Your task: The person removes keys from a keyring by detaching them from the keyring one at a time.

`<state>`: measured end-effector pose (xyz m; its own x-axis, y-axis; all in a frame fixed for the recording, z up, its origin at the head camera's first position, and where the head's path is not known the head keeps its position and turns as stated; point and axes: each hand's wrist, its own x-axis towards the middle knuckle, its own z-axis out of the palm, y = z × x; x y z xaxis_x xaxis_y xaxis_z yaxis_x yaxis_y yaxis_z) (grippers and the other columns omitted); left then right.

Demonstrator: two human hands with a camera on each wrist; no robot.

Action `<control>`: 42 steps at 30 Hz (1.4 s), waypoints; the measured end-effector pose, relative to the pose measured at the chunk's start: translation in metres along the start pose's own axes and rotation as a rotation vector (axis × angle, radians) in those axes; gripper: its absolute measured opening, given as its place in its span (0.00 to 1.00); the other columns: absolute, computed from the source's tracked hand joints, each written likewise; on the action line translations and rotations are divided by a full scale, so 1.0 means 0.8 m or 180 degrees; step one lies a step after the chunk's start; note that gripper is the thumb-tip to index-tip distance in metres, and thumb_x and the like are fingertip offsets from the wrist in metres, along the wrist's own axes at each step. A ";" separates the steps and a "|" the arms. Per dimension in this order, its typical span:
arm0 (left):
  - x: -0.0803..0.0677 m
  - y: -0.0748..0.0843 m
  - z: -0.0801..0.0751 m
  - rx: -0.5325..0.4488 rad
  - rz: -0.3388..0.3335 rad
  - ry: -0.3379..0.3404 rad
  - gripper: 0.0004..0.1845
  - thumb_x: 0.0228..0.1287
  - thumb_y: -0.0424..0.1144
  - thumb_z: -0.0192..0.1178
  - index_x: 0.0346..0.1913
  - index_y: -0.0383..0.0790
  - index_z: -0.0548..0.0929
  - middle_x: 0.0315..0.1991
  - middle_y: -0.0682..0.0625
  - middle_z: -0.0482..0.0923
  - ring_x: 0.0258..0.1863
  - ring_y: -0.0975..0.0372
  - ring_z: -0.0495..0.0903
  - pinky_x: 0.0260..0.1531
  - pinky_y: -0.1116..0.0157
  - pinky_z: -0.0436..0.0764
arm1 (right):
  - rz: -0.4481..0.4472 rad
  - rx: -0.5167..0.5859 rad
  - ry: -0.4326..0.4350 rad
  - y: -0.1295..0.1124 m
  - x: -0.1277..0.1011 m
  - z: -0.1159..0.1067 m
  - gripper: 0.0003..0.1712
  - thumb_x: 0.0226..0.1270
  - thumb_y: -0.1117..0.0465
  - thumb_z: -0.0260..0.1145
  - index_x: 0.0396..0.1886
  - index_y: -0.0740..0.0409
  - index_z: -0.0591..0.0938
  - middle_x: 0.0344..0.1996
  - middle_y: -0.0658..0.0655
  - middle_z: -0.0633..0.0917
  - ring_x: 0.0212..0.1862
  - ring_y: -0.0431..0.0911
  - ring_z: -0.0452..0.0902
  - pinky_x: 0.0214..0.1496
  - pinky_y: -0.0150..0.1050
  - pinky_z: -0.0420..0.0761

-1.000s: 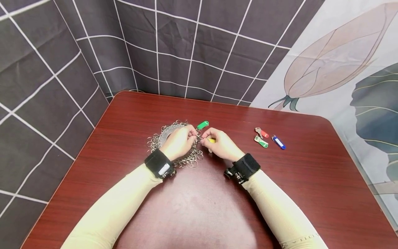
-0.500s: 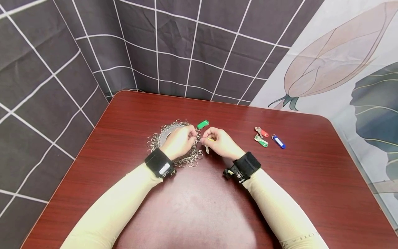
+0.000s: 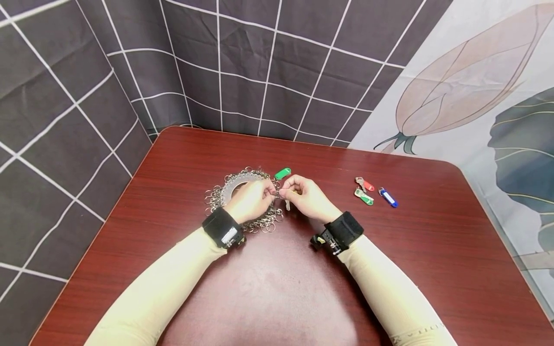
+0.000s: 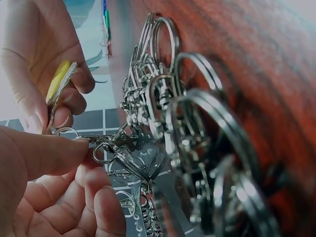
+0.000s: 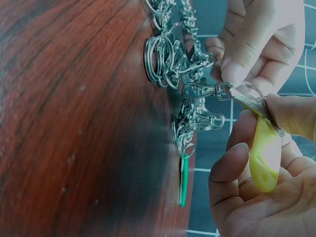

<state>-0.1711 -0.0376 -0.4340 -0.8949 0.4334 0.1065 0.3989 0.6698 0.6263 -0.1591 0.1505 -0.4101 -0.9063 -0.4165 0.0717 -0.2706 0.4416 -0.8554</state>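
My left hand [image 3: 251, 199] pinches the end of a metal swivel clasp [image 4: 118, 140] between thumb and fingers. That clasp hangs at the edge of a clear round disc [image 3: 228, 189] ringed with many clasps and split rings. Close on its right, my right hand [image 3: 309, 199] grips a key [image 5: 248, 102] with a yellow key tag [image 5: 265, 160], its thumb pressing at the key's head. In the right wrist view, a split ring [image 5: 254, 90] spans the small gap between the two hands, beside the clasp's end. Just behind them a green key tag [image 3: 283, 173] lies by the disc.
To the right on the reddish-brown table [image 3: 411, 250] lie a key with a red tag [image 3: 368, 185], one with a green tag [image 3: 367, 200] and a blue tag [image 3: 388, 197]. A dark checked cloth [image 3: 242, 62] hangs behind the table's far edge.
The yellow tag has turned mostly out of sight behind the right fingers, and its key now points down below them. My left fingers have shifted slightly toward the right hand.
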 end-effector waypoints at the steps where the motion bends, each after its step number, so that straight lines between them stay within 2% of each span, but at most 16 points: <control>1: 0.000 0.000 0.000 0.0006 -0.0014 -0.0023 0.03 0.62 0.35 0.61 0.39 0.42 0.81 0.30 0.53 0.79 0.30 0.63 0.78 0.32 0.64 0.77 | -0.0031 -0.0011 0.0012 -0.006 -0.002 -0.001 0.05 0.67 0.69 0.62 0.37 0.69 0.77 0.26 0.69 0.80 0.25 0.56 0.73 0.27 0.31 0.67; 4: -0.001 0.000 0.000 0.0018 -0.0041 -0.0055 0.03 0.63 0.36 0.62 0.38 0.43 0.80 0.30 0.53 0.78 0.30 0.63 0.77 0.31 0.64 0.77 | -0.0060 -0.0006 0.0033 -0.006 -0.002 0.000 0.05 0.67 0.69 0.62 0.37 0.70 0.77 0.28 0.69 0.81 0.26 0.54 0.73 0.28 0.31 0.69; 8: -0.002 -0.002 0.000 0.0041 -0.0038 -0.0048 0.03 0.62 0.37 0.61 0.37 0.43 0.79 0.30 0.53 0.78 0.30 0.62 0.77 0.32 0.64 0.77 | -0.0030 0.0064 0.0047 -0.005 -0.003 0.000 0.05 0.67 0.69 0.62 0.38 0.70 0.77 0.30 0.70 0.81 0.29 0.62 0.74 0.29 0.31 0.70; 15: -0.003 -0.005 0.000 0.0047 0.0046 0.0097 0.02 0.60 0.35 0.60 0.35 0.45 0.78 0.29 0.54 0.77 0.29 0.62 0.76 0.31 0.64 0.76 | 0.0094 0.0026 0.0012 -0.001 -0.005 -0.001 0.06 0.68 0.69 0.61 0.40 0.70 0.77 0.32 0.72 0.82 0.33 0.69 0.76 0.28 0.31 0.68; 22: -0.002 -0.008 0.002 -0.0044 -0.0007 0.0280 0.03 0.62 0.35 0.58 0.36 0.48 0.76 0.29 0.55 0.77 0.29 0.63 0.76 0.30 0.65 0.76 | 0.0103 0.0005 0.0022 0.041 0.006 0.006 0.08 0.69 0.64 0.62 0.41 0.65 0.79 0.28 0.65 0.83 0.29 0.65 0.75 0.25 0.32 0.66; 27: -0.002 -0.008 0.002 -0.0058 -0.0020 0.0316 0.04 0.62 0.35 0.59 0.37 0.48 0.77 0.30 0.55 0.79 0.31 0.63 0.78 0.32 0.65 0.77 | 0.0086 0.0034 0.0063 0.047 0.006 0.009 0.05 0.68 0.63 0.63 0.39 0.61 0.80 0.28 0.62 0.83 0.30 0.61 0.77 0.27 0.32 0.69; 34: -0.004 -0.005 -0.001 -0.0044 0.0044 0.0185 0.03 0.62 0.35 0.60 0.37 0.47 0.78 0.30 0.54 0.79 0.30 0.62 0.78 0.30 0.64 0.76 | 0.0012 0.0073 0.0130 0.045 0.006 0.009 0.03 0.66 0.65 0.60 0.36 0.57 0.80 0.25 0.58 0.82 0.28 0.60 0.78 0.29 0.34 0.72; 38: -0.005 -0.004 -0.002 -0.0018 0.0036 0.0066 0.04 0.63 0.36 0.60 0.39 0.44 0.81 0.32 0.53 0.80 0.32 0.62 0.78 0.34 0.64 0.77 | -0.0014 0.0073 0.0159 0.044 0.006 0.010 0.03 0.66 0.64 0.60 0.37 0.57 0.80 0.22 0.55 0.81 0.27 0.59 0.77 0.31 0.34 0.73; 42: -0.005 -0.005 -0.001 -0.0010 0.0056 -0.0038 0.06 0.64 0.36 0.60 0.42 0.43 0.83 0.34 0.52 0.82 0.34 0.63 0.79 0.36 0.64 0.78 | -0.0020 0.0101 0.0194 0.044 0.007 0.011 0.03 0.67 0.65 0.61 0.38 0.59 0.80 0.23 0.57 0.81 0.27 0.57 0.77 0.32 0.33 0.72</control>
<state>-0.1695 -0.0424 -0.4362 -0.8853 0.4523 0.1082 0.4138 0.6601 0.6269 -0.1709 0.1567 -0.4446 -0.9230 -0.3695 0.1073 -0.2667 0.4134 -0.8706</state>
